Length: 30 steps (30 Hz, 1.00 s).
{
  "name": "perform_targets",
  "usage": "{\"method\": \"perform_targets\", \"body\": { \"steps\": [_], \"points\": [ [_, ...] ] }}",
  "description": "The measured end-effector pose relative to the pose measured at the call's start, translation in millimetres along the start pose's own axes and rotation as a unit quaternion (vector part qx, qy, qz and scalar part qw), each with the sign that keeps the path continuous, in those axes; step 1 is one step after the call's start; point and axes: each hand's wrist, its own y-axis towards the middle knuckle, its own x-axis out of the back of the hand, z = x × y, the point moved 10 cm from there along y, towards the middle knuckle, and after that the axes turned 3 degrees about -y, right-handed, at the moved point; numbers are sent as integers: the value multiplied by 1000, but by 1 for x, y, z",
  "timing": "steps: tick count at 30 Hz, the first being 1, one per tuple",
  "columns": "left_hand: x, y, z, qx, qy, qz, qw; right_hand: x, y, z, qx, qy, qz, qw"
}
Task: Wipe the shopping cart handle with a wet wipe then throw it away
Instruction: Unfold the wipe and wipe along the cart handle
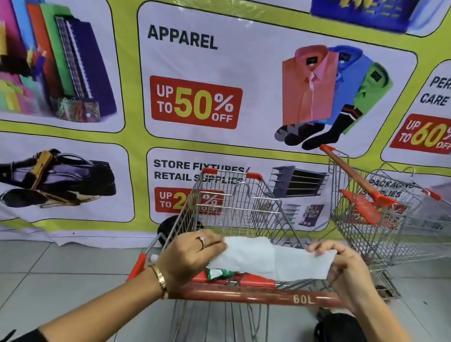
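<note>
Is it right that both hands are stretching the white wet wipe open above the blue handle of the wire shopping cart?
Not quite: the handle is red, not blue, as the head view shows. The rest holds: the left hand and the right hand stretch the white wet wipe open above the handle of the wire shopping cart.

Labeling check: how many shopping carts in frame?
2. Near cart sits centre, under the hands holding the wipe; second cart stands right of it, against the banner. More may sit off-frame right.

The wet wipe (271, 259) hides part of the red child-seat flap (236, 279) and basket wire. The cart handle (249, 295) ends vanish behind both wrists. The right-hand cart (379, 211) is blurred.
</note>
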Motion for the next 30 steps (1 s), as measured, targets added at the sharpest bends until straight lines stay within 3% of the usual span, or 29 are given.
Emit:
{"method": "perform_targets", "body": {
  "steps": [8,18,30],
  "points": [
    [-1,0,-26,35,34,37,998,16,-15,-27,-86,91,-24,992],
    [3,17,-30,46,105,87,990,15,-4,-13,-85,-34,-20,996],
    [-26,6,21,83,58,174,980,3,46,-5,-64,-110,-31,991]
  ]
}}
